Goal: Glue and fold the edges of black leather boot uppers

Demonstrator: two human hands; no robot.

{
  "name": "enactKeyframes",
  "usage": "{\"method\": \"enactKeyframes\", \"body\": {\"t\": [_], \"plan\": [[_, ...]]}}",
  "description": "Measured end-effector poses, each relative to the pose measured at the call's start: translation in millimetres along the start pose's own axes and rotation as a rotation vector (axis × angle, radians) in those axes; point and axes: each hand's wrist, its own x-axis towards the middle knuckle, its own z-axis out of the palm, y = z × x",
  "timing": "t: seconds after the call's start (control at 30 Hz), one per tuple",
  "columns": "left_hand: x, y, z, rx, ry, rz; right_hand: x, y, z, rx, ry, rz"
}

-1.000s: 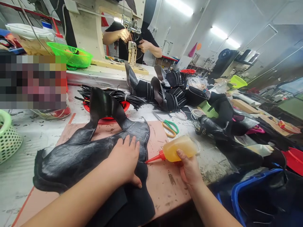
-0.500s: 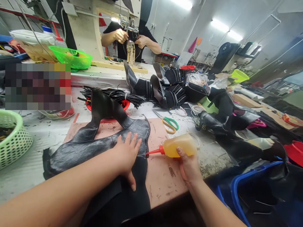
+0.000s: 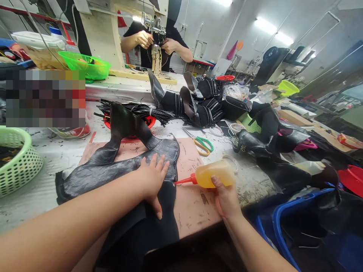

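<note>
Fingers spread, my left hand (image 3: 151, 179) lies flat on a black leather boot upper (image 3: 96, 175), near the seam where shiny leather meets matte black fabric (image 3: 168, 204). My right hand (image 3: 228, 200) is wrapped round a squeeze bottle (image 3: 211, 173) of yellow liquid, thumb on its side. The bottle is tipped on its side, its red nozzle (image 3: 184, 180) pointing left. The nozzle's tip is at the upper's right edge, by the end of the seam; whether liquid comes out is too small to tell. A pinkish board (image 3: 193, 211) lies under the upper.
Scissors (image 3: 202, 145) with green and orange handles lie beyond the bottle. More black boot uppers (image 3: 198, 109) are piled at the back. A green perforated basket (image 3: 30, 166) stands left, a blue bin (image 3: 279, 223) at lower right. Across the table a co-worker's hands (image 3: 144, 39) are at a sewing machine (image 3: 99, 34).
The nozzle tip has slipped slightly down along the upper's edge to just below the seam. The view has shifted a little; my left hand stays on the leather.
</note>
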Motion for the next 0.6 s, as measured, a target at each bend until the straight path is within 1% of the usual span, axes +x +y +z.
{"method": "enactKeyframes", "body": {"t": [0.1, 0.27, 0.47, 0.6], "plan": [[-1.0, 0.1, -1.0, 0.013, -0.012, -0.002, -1.2, -1.0, 0.1, -0.007, 0.003, 0.023], [-1.7, 0.4, -4.3, 0.054, -0.065, 0.004, -8.1, -2.6, -3.2, -0.017, -0.008, 0.06], [2.3, -2.2, 0.0, 0.045, -0.05, 0.019, -17.6, -0.9, -10.5, -0.074, -0.034, 0.073], [1.6, -2.4, 0.2, 0.053, -0.054, 0.022, -22.9, -1.5, -11.4, -0.062, -0.044, 0.03]]}}
